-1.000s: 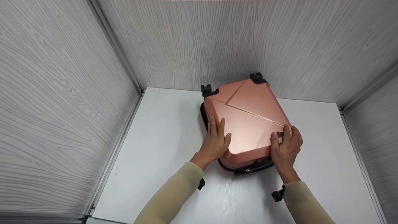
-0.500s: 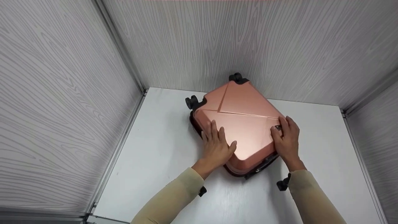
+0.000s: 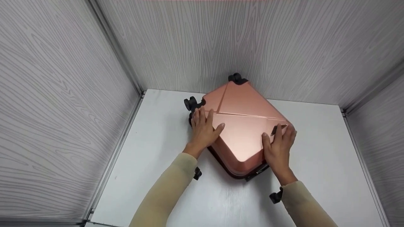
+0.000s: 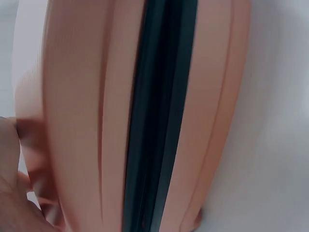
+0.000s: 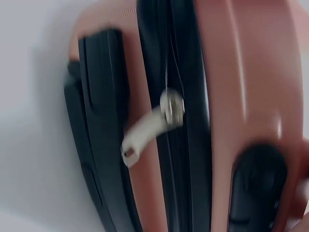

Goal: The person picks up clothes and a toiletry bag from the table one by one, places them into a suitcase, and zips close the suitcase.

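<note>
A small rose-pink hard-shell suitcase (image 3: 241, 132) lies flat on the white surface, turned askew. Its two visible black wheels (image 3: 237, 78) point toward the back wall and the left. My left hand (image 3: 203, 134) rests along its left edge near one wheel, fingers extended and thumb spread over the top. On the near right corner, my right hand (image 3: 277, 153) presses with fingers over the shell beside a small dark badge (image 3: 274, 130). The left wrist view shows the suitcase's black zipper band (image 4: 159, 116). A pale zipper pull (image 5: 149, 130) and a black handle (image 5: 104, 96) show in the right wrist view.
White floor panel (image 3: 151, 151) surrounds the suitcase. A grey wood-grain wall (image 3: 189, 41) rises behind it, close to the far wheel, with side walls at left and right. Metal rails (image 3: 118, 135) run along the edges.
The suitcase has turned counterclockwise, its wheeled end swinging left. My left hand has slid up its left edge toward the wheel, and my right hand has shifted slightly left and nearer.
</note>
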A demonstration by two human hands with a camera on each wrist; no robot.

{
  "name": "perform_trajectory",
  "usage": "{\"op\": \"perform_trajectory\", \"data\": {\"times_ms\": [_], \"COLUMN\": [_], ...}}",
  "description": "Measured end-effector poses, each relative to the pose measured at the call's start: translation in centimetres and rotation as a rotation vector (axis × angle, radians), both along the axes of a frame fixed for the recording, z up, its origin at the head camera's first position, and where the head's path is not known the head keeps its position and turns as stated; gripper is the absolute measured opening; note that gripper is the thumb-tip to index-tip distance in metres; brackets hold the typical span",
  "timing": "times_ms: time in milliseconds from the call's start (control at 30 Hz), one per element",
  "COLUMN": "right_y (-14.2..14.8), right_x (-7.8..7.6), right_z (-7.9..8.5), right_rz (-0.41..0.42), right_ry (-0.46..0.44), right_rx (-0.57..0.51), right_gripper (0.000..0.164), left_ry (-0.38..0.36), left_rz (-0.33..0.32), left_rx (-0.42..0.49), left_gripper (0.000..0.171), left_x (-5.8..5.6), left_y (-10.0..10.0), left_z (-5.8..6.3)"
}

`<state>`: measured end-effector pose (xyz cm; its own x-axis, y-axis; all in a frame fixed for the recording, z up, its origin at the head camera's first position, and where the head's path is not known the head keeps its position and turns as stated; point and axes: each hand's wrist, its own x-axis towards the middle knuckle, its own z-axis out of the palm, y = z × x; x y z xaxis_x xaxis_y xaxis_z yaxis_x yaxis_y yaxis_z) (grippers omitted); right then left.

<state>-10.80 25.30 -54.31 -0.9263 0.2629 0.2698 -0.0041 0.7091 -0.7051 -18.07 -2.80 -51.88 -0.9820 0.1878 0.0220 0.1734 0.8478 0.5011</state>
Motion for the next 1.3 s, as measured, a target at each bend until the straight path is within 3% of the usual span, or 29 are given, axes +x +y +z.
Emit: {"op": "perform_trajectory", "data": {"times_ms": [133, 300, 633, 900, 1033, 1200, 1300], "right_y": [-0.9, -0.5, 2.0, 3.1, 2.5, 0.5, -0.9], "right_x": [0.6, 0.2, -1.8, -3.0, -2.8, -1.4, -0.1], "right_z": [-0.3, -0.8, -0.9, -0.8, -0.5, 0.1, 0.1], "right_rz": [0.02, 0.051, 0.129, 0.183, 0.172, 0.136, 0.117], "right_ry": [0.058, 0.095, -0.063, -0.1, -0.079, -0.02, 0.023], "right_rx": [0.032, 0.06, 0.019, 0.039, 0.039, 0.026, 0.043], "right_gripper": [0.07, 0.069, 0.074, 0.073, 0.071, 0.064, 0.061], "left_ry": [0.007, 0.02, -0.006, 0.007, 0.025, 0.071, 0.043], "left_rz": [0.012, 0.023, 0.092, 0.13, 0.109, 0.074, 0.081], "left_rx": [-0.024, -0.055, -0.089, -0.127, -0.089, -0.003, 0.036], "left_gripper": [0.091, 0.092, 0.094, 0.096, 0.09, 0.066, 0.076], "left_x": [-0.9, -0.4, 1.9, 3.3, 3.0, 1.5, 0.4], "left_y": [-0.6, -0.6, 0.6, 0.9, -0.1, -2.5, -3.7], "left_z": [-0.2, -0.5, -0.4, -0.1, 0.3, 0.8, 0.9]}}
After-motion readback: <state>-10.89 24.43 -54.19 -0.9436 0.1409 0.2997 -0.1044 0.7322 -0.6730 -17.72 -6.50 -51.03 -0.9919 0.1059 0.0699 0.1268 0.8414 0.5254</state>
